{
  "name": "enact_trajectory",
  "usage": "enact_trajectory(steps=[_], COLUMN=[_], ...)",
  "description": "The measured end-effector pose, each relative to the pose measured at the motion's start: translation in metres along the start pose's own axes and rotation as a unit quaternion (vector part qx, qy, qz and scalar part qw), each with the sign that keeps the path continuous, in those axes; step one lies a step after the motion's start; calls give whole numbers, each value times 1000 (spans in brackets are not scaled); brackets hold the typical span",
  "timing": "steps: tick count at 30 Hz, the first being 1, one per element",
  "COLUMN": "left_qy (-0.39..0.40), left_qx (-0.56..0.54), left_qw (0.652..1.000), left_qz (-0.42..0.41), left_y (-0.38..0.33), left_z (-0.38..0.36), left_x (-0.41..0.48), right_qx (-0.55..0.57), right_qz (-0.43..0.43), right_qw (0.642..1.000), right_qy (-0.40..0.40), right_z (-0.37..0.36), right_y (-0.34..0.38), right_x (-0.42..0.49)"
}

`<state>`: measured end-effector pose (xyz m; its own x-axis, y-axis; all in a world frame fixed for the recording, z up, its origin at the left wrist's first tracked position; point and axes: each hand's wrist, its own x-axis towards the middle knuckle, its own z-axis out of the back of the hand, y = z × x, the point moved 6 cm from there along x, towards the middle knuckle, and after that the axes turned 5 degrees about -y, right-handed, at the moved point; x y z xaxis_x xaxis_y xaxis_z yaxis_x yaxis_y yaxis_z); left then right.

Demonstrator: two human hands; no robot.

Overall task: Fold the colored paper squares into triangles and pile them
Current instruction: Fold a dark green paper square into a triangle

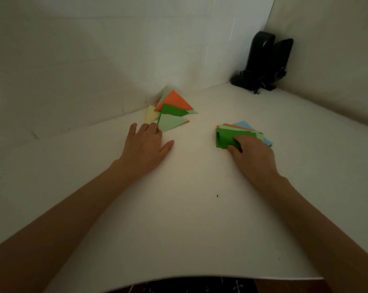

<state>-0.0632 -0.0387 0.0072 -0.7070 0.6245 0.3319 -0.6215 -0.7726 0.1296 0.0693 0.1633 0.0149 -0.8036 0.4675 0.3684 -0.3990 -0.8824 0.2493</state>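
Note:
A pile of folded triangles lies at the back of the white table: an orange triangle (174,100), a dark green triangle (172,110), a light green triangle (170,122) and a pale yellow piece (151,116). My left hand (146,144) rests flat on the table, its fingertips touching the light green triangle's near corner. To the right sits a stack of unfolded squares, with a dark green square (226,137) on top and a blue square (243,124) beneath. My right hand (251,151) pinches the green square's near edge, which is lifted and curled.
A black device (263,62) with a cord stands in the back right corner. White walls enclose the table (189,218) at the back and right. The table's front edge runs along the bottom of the view.

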Motion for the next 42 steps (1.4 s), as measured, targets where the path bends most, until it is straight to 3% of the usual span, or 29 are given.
enact_trajectory(steps=[3, 6, 7, 8, 9, 11, 13, 14, 15, 19, 23, 25, 30, 35, 37, 42], left_qy=[-79, -246, -237, -179, -78, 91, 125, 120, 112, 101, 114, 120, 71, 9, -5, 5], left_qx=[-52, -197, -303, -431, -570, -777, -865, -885, -894, -896, -914, -913, -880, -801, -786, -795], left_qw=[995, 949, 923, 883, 813, 593, 425, 380, 360, 348, 297, 307, 418, 590, 609, 596], left_qz=[17, -7, 6, 42, 95, 191, 237, 240, 241, 258, 252, 240, 214, 107, 106, 114], left_y=[-2, -20, -28, -36, -47, -67, -66, -62, -59, -56, -56, -58, -55, -53, -53, -56], left_z=[12, 43, 47, 46, 41, 22, 15, 12, 13, 8, 11, 11, 13, 28, 29, 30], left_x=[-5, -28, -35, -39, -41, -44, -42, -41, -41, -45, -44, -43, -42, -47, -48, -48], right_qx=[14, 65, 87, 109, 133, 176, 194, 193, 189, 192, 196, 232, 343, 364, 363, 352], right_qz=[34, 76, 116, 164, 211, 290, 349, 370, 387, 408, 424, 400, 234, 154, 142, 127], right_qw=[999, 991, 983, 969, 952, 926, 909, 903, 899, 892, 881, 880, 901, 914, 917, 924], right_qy=[-15, -83, -115, -151, -178, -163, -123, -102, -78, -14, -82, -108, -128, -85, -83, -76], right_z=[4, 13, 18, 22, 24, 21, 15, 11, 8, 2, 10, 16, 23, 15, 14, 10], right_y=[7, 19, 28, 38, 48, 65, 77, 80, 82, 83, 85, 83, 64, 58, 57, 57], right_x=[-4, -7, -10, -14, -20, -30, -38, -41, -43, -46, -47, -46, -34, -31, -31, -30])
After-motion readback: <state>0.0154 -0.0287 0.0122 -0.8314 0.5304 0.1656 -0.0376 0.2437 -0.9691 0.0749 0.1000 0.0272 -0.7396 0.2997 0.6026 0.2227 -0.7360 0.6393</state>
